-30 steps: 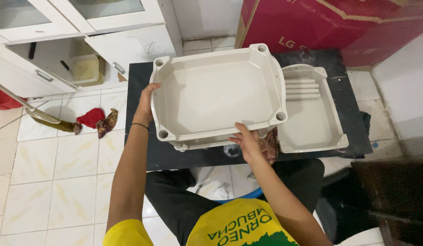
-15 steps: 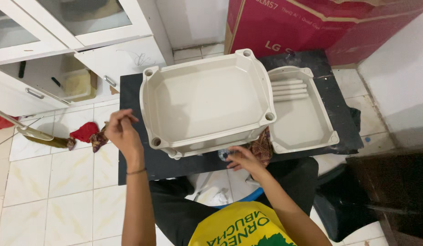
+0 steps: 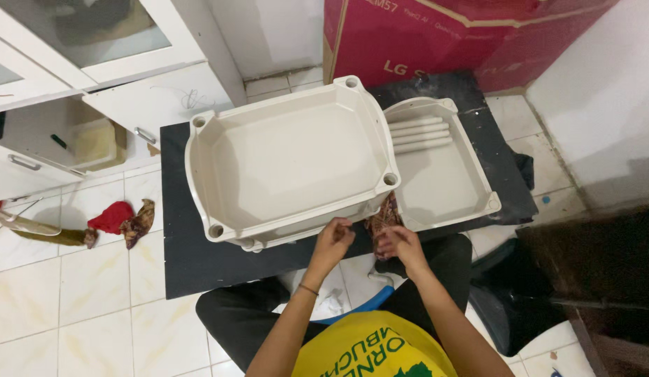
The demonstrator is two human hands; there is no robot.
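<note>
A large cream plastic tray (image 3: 289, 157) with a round socket at each corner stands stacked on another tray on a black board (image 3: 192, 265). My left hand (image 3: 331, 243) is at the stack's front edge, fingers curled together; what they pinch is hidden. My right hand (image 3: 402, 246) is just right of it, fingers closed on a brown patterned cloth (image 3: 382, 215) that lies at the tray's front right corner. A second, shallower cream tray (image 3: 446, 185) lies to the right, with several cream tubes (image 3: 421, 132) in its far end.
A red cardboard box (image 3: 443, 35) stands behind the board. White cabinets (image 3: 150, 98) with open doors are at the left. A red rag (image 3: 109, 216) and a broom head (image 3: 52, 236) lie on the tiled floor. Dark furniture (image 3: 603, 265) and a black bag (image 3: 506, 307) are at right.
Both hands have let go of the large tray's rim. My left hand swung from the tray's left side to its front edge; my right hand dropped onto the patterned cloth.
</note>
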